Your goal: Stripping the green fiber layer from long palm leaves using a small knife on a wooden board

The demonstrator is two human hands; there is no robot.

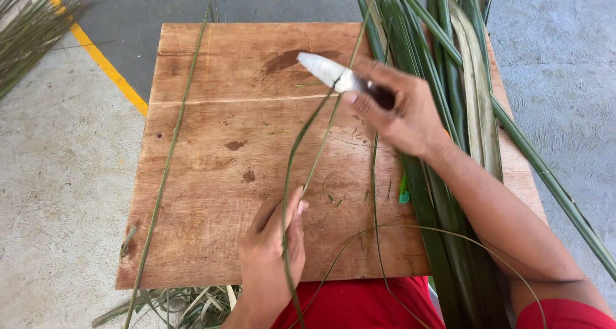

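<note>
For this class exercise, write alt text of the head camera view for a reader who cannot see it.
A person's right hand holds a knife against a thin green leaf strip that the left hand pinches lower down, over a wooden board. Long green palm leaves lie along the board's right side, on a concrete floor.

No packages, labels, signs or screens here that I can spot.
</note>
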